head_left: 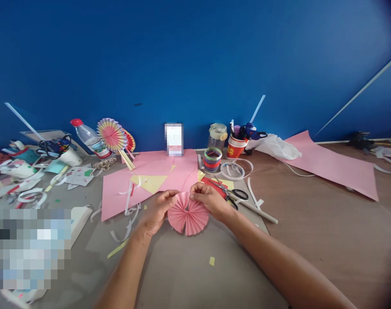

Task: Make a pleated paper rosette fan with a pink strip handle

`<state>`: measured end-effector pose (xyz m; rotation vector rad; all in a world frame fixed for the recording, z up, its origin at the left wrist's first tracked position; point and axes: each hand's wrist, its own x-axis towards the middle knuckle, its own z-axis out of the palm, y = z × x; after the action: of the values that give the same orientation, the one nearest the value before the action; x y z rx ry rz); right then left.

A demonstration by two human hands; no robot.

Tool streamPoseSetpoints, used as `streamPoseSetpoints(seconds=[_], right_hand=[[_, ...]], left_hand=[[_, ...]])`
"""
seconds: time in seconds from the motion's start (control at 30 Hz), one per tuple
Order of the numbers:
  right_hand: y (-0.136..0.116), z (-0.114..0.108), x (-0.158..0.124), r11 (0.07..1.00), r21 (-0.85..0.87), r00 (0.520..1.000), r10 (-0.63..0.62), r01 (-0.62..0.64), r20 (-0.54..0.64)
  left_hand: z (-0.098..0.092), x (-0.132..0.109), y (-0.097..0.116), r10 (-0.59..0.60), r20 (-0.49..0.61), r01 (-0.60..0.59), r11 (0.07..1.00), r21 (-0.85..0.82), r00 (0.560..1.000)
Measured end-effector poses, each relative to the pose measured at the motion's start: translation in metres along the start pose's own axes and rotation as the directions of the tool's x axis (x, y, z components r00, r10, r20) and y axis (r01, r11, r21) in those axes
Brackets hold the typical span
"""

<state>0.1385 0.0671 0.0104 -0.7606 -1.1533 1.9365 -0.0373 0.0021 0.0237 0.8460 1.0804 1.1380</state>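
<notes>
On the bench [182, 274], midway along its near edge, we see a pink sheet [118, 189] spread toward the far edge. In front of it sits a pink pleated fan [188, 219]. Our left hand [158, 211] and right hand [211, 200] each pinch its upper edge, fingers clamped on the paper. Scissors [231, 195] lie just beside our right hand.

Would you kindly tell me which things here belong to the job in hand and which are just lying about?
In hand: pink fan, held by left hand and right hand.
Lying about: scissors, tape rolls, red cup, bottle, jar, striped fan, pink sheet.
</notes>
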Motion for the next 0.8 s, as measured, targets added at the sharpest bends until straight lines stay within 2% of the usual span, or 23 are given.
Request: streamPoseSetpoints(seconds=[0.1, 0.27, 0.53, 0.8], right_hand=[[0.002, 0.0, -0.001, 0.998, -0.055, 0.999, 0.01, -0.008, 0.043], [0.004, 0.001, -0.002, 0.993, -0.114, 0.997, 0.021, -0.013, 0.068], [0.004, 0.002, -0.005, 0.985, -0.163, 0.991, 0.074, -0.055, 0.112], [0.002, 0.003, -0.005, 0.959, -0.268, 0.984, 0.133, -0.097, 0.119]], left_hand=[[-0.001, 0.0, -0.003, 0.017, 0.046, -0.021, 0.995, 0.099, 0.999], [0.001, -0.002, -0.005, 0.039, 0.054, -0.051, 0.969, 0.241, 0.998], [0.009, -0.003, -0.005, 0.025, -0.017, -0.017, 0.933, 0.36, 1.0], [0.012, -0.004, -0.003, 0.035, 0.018, -0.039, 0.9, 0.435, 0.999]])
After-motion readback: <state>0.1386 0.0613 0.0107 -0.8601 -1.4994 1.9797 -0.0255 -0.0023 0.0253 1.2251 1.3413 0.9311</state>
